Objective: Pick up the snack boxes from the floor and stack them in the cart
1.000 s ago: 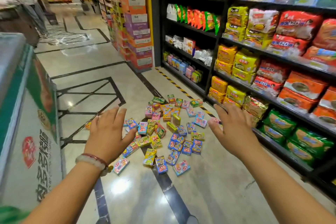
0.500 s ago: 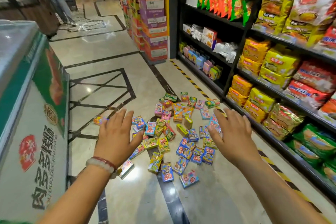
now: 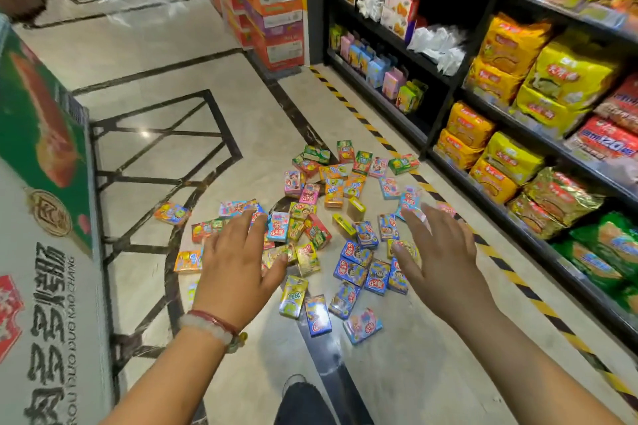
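Fingers [image 3: 257,224] of both hands spread open above scattered snack boxes [image 3: 352,266] on floor [image 3: 172,55]

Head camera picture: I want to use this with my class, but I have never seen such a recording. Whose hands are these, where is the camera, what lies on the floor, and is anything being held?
There is no machine here. A person wears one wide-angle camera on the head, looking forward and down, so you see their own two arms reaching out. The left hand, with a bracelet at the wrist, and the right hand are both spread open above the floor and hold nothing. Beneath them lies a scattered pile of small colourful snack boxes. To the right stand store shelves of packaged food; to the left is a chest with a green and white side. No cart appears in this picture.
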